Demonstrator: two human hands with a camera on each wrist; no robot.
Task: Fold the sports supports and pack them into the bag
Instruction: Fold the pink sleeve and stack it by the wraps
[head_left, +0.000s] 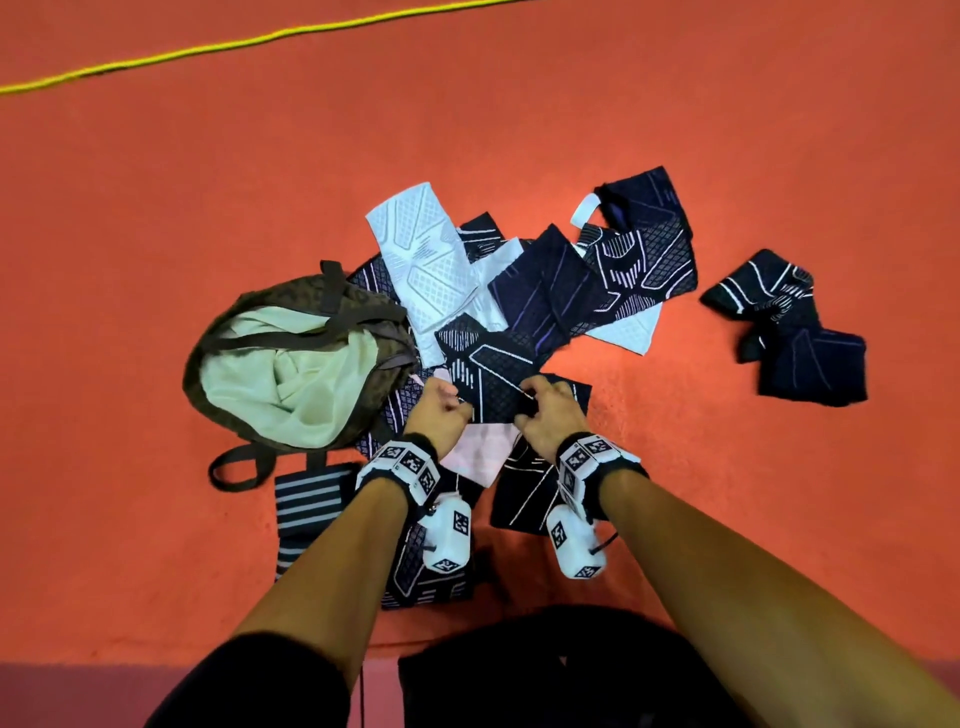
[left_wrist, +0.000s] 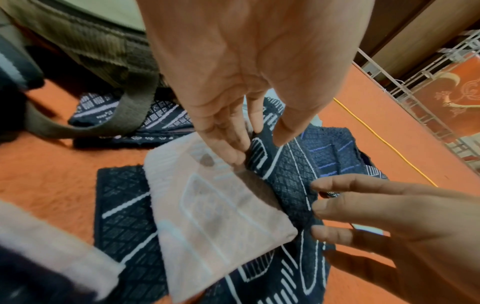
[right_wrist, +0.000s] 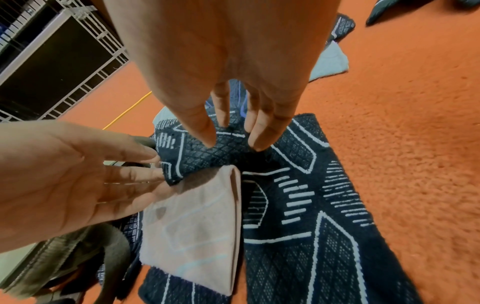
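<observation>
Carpet (head_left: 519, 130), orange-red, fills the head view. On it sits an open olive-brown fabric bag (head_left: 249, 415) with a pale green lining and dark webbing handles; nothing but the crumpled lining shows inside. Just right of the bag lies a loose heap of knitted supports (head_left: 571, 280), white ones and dark navy ones with white line patterns, overlapping each other. A separate dark pair (head_left: 789, 332) lies well apart to the right. The left hand (head_left: 439, 410) and right hand (head_left: 548, 413) both grip the near edge of one dark navy patterned support (head_left: 488, 369), which lies over a pale pink folded support (head_left: 475, 452). A yellow cord (head_left: 260, 39) crosses the far carpet.

Left wrist view: the left hand (left_wrist: 233, 72) pinches the navy support (left_wrist: 293, 174) between thumb and fingertips at its upper edge. The right hand (left_wrist: 402, 226) comes in from the right, its fingers on the same cloth. The pink support (left_wrist: 215, 216) lies beneath, and the bag's handle (left_wrist: 91, 127) loops on the carpet at the left.

Right wrist view: the right hand (right_wrist: 228, 61) pinches a raised fold of the navy support (right_wrist: 207, 152) with thumb and fingers. The left hand (right_wrist: 72, 181) holds the cloth's left edge with extended fingertips. The pink support (right_wrist: 197, 236) lies directly under the lifted edge.
</observation>
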